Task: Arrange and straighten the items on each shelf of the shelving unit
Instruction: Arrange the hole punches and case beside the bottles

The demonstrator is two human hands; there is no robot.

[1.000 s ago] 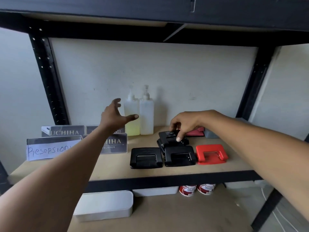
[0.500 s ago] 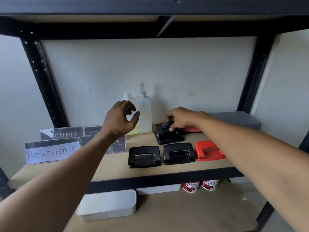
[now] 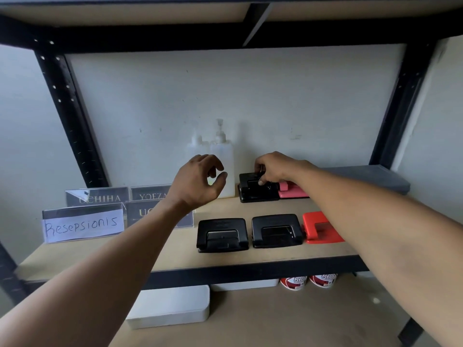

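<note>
Two bottles (image 3: 221,159) stand at the shelf (image 3: 175,249) back; contents unclear. Right hand (image 3: 274,167) grips the rear black punch (image 3: 253,190), touching a pink punch (image 3: 292,190). Left hand (image 3: 198,181) hovers, loosely curled, holding nothing. Bare board lies between rows and along the front edge.

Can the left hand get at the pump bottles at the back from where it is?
Probably yes: the left hand hovers just in front of the pump bottles, holding nothing, with nothing between them.

Dim, flat daylight — soft shadows under the shelves, wide-angle bending at edges, slight overall softness.
</note>
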